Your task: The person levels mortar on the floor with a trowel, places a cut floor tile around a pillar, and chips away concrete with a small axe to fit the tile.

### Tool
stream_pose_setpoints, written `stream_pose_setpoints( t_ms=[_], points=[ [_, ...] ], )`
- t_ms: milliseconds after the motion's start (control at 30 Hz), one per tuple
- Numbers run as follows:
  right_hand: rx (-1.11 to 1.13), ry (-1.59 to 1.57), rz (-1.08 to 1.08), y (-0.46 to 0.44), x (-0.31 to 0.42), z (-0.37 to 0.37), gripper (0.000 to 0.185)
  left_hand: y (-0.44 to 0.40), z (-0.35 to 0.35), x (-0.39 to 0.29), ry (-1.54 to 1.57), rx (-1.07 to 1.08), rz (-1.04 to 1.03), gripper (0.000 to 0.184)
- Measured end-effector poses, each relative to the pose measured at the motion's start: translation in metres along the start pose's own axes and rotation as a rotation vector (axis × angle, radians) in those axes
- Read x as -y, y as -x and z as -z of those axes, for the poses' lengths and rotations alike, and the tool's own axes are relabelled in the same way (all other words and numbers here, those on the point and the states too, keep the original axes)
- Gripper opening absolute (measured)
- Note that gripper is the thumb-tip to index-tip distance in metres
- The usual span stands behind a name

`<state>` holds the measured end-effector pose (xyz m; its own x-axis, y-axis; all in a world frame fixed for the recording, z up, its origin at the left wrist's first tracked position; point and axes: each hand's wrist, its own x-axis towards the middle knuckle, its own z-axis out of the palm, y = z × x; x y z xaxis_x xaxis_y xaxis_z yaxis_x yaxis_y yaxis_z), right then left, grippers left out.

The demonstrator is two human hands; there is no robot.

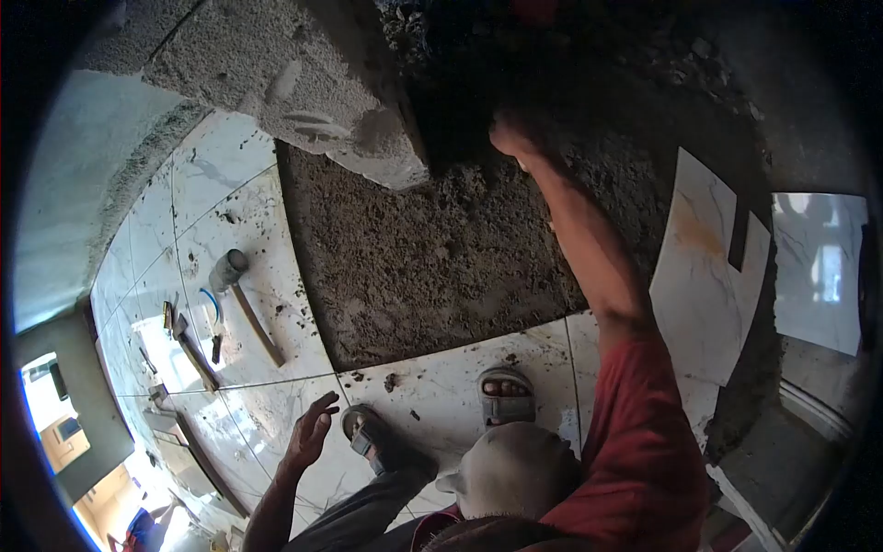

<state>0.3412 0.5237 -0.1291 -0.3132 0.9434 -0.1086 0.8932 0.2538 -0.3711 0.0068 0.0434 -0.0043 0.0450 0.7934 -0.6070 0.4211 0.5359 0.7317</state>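
My right arm reaches forward over a bed of dark, crumbly mortar [432,267]. At its far, shaded part, my right hand [515,138] is closed like a fist; whatever it holds is lost in the dark. Beside it on the left juts the rough edge of a concrete slab [322,101]. My left hand [311,432] hangs above the white marbled floor tiles [451,377], with its fingers apart and nothing in it. A rubber mallet [228,270] with a wooden handle lies on the tiles ahead of that hand, with a hammer [195,354] to its left.
A notched cut tile [704,276] lies at the right of the mortar, with another tile [819,271] beyond it. A small blue-edged tool [216,317] and a yellow-black item [167,316] lie near the hammer. My sandalled feet [506,396] stand on the tiles. Rubble [699,55] is at the far right.
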Motion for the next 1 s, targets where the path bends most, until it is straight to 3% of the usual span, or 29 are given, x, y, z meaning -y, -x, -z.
stream_pose_setpoints(
  t_ms=[33, 67, 133, 267, 333, 467, 567, 633, 733, 867, 933, 1000],
  points=[
    [-0.278, 0.18, 0.057, 0.009, 0.005, 0.006, 0.034, 0.001, 0.0, 0.006, -0.001, 0.004, 0.007, 0.058],
    [-0.277, 0.178, 0.056, 0.012, 0.011, 0.013, 0.034, 0.003, 0.0, 0.011, 0.001, 0.01, 0.02, 0.058],
    [-0.153, 0.205, 0.066, 0.013, 0.029, 0.03, 0.038, 0.004, -0.001, 0.003, -0.008, 0.013, 0.026, 0.057],
    [-0.136, 0.319, 0.228, -0.012, 0.021, 0.031, 0.037, 0.002, 0.002, -0.003, -0.021, 0.007, 0.015, 0.057],
    [0.136, 0.421, 0.074, -0.026, 0.018, 0.039, 0.036, 0.0, 0.002, 0.0, -0.018, 0.008, 0.031, 0.059],
    [0.06, 0.381, -0.007, -0.058, -0.006, 0.013, 0.037, 0.004, 0.004, 0.003, -0.014, 0.009, 0.026, 0.062],
    [-0.175, 0.287, 0.137, -0.064, -0.025, -0.014, 0.036, 0.009, 0.005, 0.0, 0.022, -0.061, -0.018, 0.059],
    [0.286, -0.397, -0.299, -0.033, -0.01, 0.013, 0.034, 0.01, 0.006, 0.009, 0.024, -0.043, 0.006, 0.061],
    [0.345, -0.623, -0.367, -0.012, -0.001, 0.017, 0.037, 0.01, 0.003, 0.013, 0.019, -0.004, 0.049, 0.064],
    [0.35, -0.679, -0.371, -0.012, -0.019, -0.014, 0.04, 0.005, 0.007, 0.005, -0.002, 0.009, 0.046, 0.065],
    [0.525, -0.651, -0.297, 0.004, -0.016, -0.013, 0.05, 0.001, 0.007, 0.003, 0.014, -0.015, 0.022, 0.064],
    [0.485, -0.65, -0.289, 0.026, -0.009, -0.03, 0.054, -0.001, 0.005, 0.004, 0.038, -0.034, -0.005, 0.063]
  ],
)
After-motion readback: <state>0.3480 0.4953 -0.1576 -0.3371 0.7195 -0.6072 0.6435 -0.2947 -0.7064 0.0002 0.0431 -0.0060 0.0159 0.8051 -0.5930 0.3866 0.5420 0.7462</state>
